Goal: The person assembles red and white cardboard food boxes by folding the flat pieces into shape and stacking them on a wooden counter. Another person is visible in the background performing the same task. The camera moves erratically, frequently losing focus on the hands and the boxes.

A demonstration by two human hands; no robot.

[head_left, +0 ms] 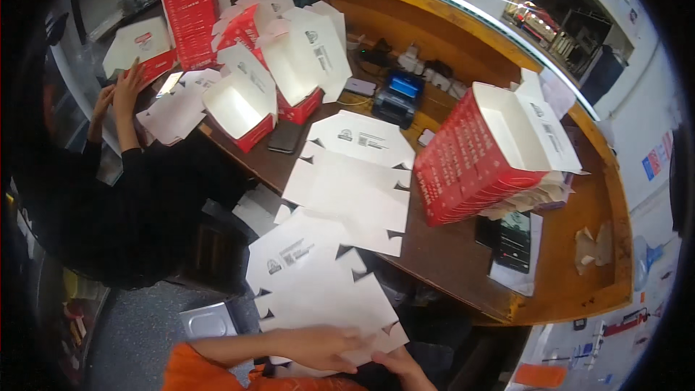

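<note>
A flat white cardboard box blank [326, 282] with notched edges lies tilted low in front of me. My left hand [322, 347] rests flat across its lower part, fingers stretched and slightly blurred. At the lower right corner of the blank, my right hand [402, 366] grips the edge, thumb on top and the other fingers hidden beneath. Just beyond, a second flat box blank [351, 188] lies on the brown table [449, 268], and the first one overlaps its near edge.
Folded red-and-white boxes [242, 112] stand nested at the left, beside a tall red stack [190, 11]. More nested boxes [470, 159] stand at the right, near a phone [514, 242]. A small device [398, 98] sits at the back. A co-worker's hands [127, 90] hold a box at the far left.
</note>
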